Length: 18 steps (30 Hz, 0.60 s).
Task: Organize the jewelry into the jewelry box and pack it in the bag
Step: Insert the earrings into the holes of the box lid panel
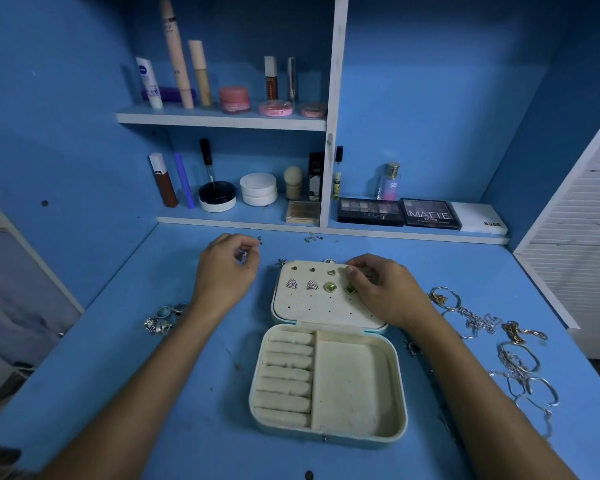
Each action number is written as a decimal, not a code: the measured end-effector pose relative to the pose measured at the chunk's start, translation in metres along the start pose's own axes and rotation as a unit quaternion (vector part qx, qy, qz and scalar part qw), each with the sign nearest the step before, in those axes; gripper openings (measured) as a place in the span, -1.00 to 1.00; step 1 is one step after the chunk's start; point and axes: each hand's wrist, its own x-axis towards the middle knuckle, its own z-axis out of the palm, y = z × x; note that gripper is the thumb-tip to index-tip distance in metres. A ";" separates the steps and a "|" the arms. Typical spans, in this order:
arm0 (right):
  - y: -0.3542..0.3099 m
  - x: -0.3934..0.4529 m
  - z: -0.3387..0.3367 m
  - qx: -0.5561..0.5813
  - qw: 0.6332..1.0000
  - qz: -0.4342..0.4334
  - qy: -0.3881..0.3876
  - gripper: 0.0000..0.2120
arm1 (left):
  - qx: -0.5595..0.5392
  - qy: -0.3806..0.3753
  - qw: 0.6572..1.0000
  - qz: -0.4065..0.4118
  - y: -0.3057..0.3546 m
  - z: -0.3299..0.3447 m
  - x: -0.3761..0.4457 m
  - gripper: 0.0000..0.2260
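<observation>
A person is sitting at a blue desk with both forearms reaching forward across it. Nearest the front edge, a jewelry box is lying open in the middle of the desk, its base showing a row of cream ring rolls on the left and a bare compartment on the right. Its lid is lying flat behind the base, toward the back edge, with two triangular stud earrings and two green square earrings sitting in its holes. Along the right edge, a tangle of bracelets and chains is spreading over the desk. Near the left side, beside the left forearm, a small cluster of rings is resting. The right hand is lying over the lid's far right corner, fingers curling down onto the earring panel; whether they are grasping anything cannot be told. The left hand is hovering just left of the lid, fingers curling together and pinching a small sparkly earring. A few loose earrings are lying by the back edge. Beyond, shelves are holding cosmetics and eyeshadow palettes.
</observation>
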 end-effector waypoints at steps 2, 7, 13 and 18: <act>0.001 0.000 0.000 -0.001 1.000 0.001 -0.001 -0.76 | 0.015 0.000 1.000 -0.006 -0.008 -0.003 0.008 -0.87; 0.002 0.002 0.001 -0.002 1.000 0.006 -0.004 -0.75 | 0.071 -0.016 0.997 -0.033 -0.028 -0.005 0.027 -0.92; 0.002 0.002 0.001 -0.007 1.000 0.008 -0.009 -0.73 | 0.118 -0.040 0.990 -0.061 -0.039 0.000 0.029 -0.82; 0.002 0.001 0.000 -0.004 1.000 0.006 -0.007 -0.74 | 0.134 -0.024 0.989 -0.053 -0.038 0.002 0.025 -0.87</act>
